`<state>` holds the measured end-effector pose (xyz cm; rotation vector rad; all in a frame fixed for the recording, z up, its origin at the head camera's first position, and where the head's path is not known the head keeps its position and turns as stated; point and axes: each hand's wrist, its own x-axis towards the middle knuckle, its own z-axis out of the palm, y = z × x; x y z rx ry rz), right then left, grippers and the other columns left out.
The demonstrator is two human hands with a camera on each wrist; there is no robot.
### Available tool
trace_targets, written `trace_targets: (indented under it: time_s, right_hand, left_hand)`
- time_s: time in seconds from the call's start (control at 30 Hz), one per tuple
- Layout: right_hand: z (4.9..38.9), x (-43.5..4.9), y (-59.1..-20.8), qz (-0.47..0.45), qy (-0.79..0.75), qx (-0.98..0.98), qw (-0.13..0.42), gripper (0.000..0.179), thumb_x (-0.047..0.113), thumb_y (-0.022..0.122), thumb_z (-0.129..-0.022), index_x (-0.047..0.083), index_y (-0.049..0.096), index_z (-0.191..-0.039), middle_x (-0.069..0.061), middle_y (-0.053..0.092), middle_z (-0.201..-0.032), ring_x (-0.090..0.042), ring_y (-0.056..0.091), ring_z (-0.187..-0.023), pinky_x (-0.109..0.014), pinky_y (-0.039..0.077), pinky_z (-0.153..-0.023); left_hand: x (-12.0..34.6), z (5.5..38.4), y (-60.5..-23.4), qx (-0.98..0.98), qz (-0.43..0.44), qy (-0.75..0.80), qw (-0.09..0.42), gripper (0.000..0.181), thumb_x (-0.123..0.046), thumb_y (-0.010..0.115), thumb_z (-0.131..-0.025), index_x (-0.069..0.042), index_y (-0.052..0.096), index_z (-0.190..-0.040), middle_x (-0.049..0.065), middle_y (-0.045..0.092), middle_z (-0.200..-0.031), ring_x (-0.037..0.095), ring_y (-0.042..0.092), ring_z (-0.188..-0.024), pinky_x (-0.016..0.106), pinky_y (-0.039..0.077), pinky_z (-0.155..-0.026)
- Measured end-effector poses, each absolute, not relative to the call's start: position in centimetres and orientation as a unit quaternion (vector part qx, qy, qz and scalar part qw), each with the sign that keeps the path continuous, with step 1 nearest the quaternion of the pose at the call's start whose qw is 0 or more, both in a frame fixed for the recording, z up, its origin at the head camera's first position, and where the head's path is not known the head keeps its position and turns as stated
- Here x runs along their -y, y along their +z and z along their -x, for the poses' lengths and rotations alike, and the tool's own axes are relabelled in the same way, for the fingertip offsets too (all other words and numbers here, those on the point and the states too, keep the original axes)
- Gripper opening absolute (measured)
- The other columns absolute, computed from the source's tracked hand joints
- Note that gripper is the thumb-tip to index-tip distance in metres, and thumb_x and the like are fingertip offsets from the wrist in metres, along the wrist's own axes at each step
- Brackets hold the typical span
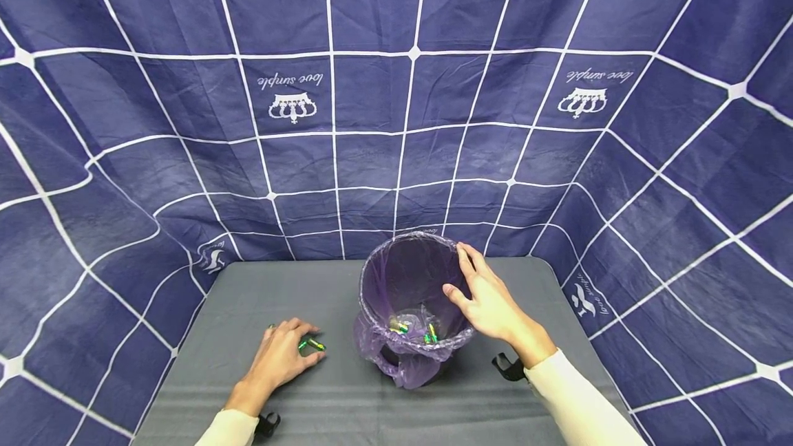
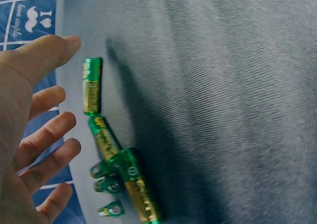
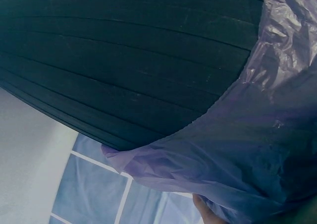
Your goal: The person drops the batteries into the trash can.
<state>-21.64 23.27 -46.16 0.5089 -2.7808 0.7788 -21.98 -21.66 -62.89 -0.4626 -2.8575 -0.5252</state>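
Observation:
My left hand [image 1: 281, 356] hovers low over the grey table beside green-and-gold batteries [image 1: 316, 344], its fingers loosely bent and holding nothing. In the left wrist view the thumb and fingers [image 2: 42, 60] are spread apart next to several batteries [image 2: 91, 87] lying in a loose, uneven row. My right hand [image 1: 492, 301] rests on the right side of the rim of a dark bin [image 3: 124, 65], fingers extended and thumb over the opening. A purple plastic bag [image 1: 411, 367] lines the bin and folds over its rim. Batteries [image 1: 431, 333] lie inside at the bottom.
The grey table [image 1: 328, 411] has wrinkled cloth on it. Blue curtain [image 1: 372, 95] with white grid lines stands behind and at both sides. Black straps [image 1: 509, 367] are worn on both wrists.

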Motion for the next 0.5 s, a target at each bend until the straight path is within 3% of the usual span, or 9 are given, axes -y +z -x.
trace_targets:
  time_s: [0.23, 0.5]
  right_hand:
    - [21.6, -23.2, -46.1, -0.174, 0.264, 0.943, 0.106, 0.083, 0.034, 0.07, -0.114, -0.008, 0.036, -0.178, -0.028, 0.038, -0.185, -0.052, 0.052, -0.165, -0.072, 0.046, -0.13]
    - [21.6, -23.2, -46.2, -0.176, 0.259, 0.943, 0.112, 0.084, 0.036, 0.07, -0.115, -0.008, 0.036, -0.177, -0.028, 0.039, -0.185, -0.053, 0.053, -0.164, -0.072, 0.048, -0.129]
  left_hand:
    - [21.8, 22.1, -64.3, 0.958, 0.165, -0.193, 0.132, 0.045, -0.039, 0.11, -0.075, -0.021, 0.089, -0.111, 0.0, 0.082, -0.106, 0.028, 0.077, -0.098, 0.057, 0.059, -0.091]
    - [21.7, 22.3, -64.9, 0.949, 0.183, -0.222, 0.131, 0.035, -0.02, 0.11, -0.074, -0.022, 0.09, -0.103, -0.005, 0.082, -0.102, 0.027, 0.081, -0.098, 0.047, 0.065, -0.087]
